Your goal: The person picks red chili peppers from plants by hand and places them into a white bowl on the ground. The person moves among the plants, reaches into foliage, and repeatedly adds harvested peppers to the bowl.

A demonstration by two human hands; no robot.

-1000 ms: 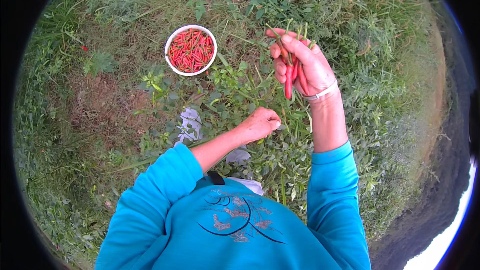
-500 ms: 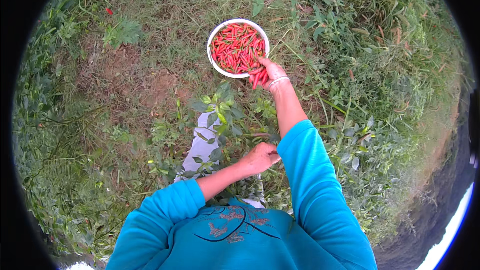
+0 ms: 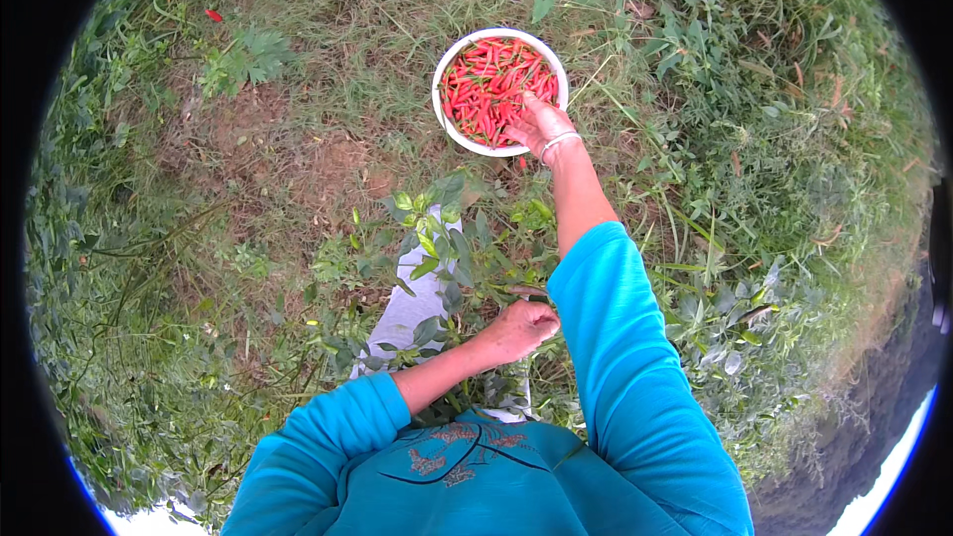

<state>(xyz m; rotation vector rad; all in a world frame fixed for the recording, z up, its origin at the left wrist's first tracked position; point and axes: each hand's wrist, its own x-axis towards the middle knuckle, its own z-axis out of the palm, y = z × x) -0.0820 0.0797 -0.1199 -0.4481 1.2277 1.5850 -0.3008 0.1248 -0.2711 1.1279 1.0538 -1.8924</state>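
Note:
A round white bowl (image 3: pixel 438 99) stands on the grass ahead of me, heaped with red chili peppers (image 3: pixel 486 79). My right hand (image 3: pixel 544 126) is over the bowl's near right side, thumb and fingers apart, resting on or just above the peppers; no peppers show gripped in it. A bracelet circles that wrist. Closer to my body, my left hand (image 3: pixel 518 331) is curled closed beside a leafy pepper plant (image 3: pixel 437 238); whatever its fingers may hold is hidden. A bit of red, apparently a pepper (image 3: pixel 523 164), shows just outside the bowl's near rim.
Pepper plants with green leaves surround my pale trouser leg (image 3: pixel 412 303). A patch of bare brown soil (image 3: pixel 308 169) lies left of the bowl, and thick weeds (image 3: pixel 774 169) grow on the right. Something small and red (image 3: pixel 213 16) is in the grass at far left.
My right hand has moved forward over the bowl and let go of the bunch of chili peppers it held at the rim. My left hand stays curled near the plant.

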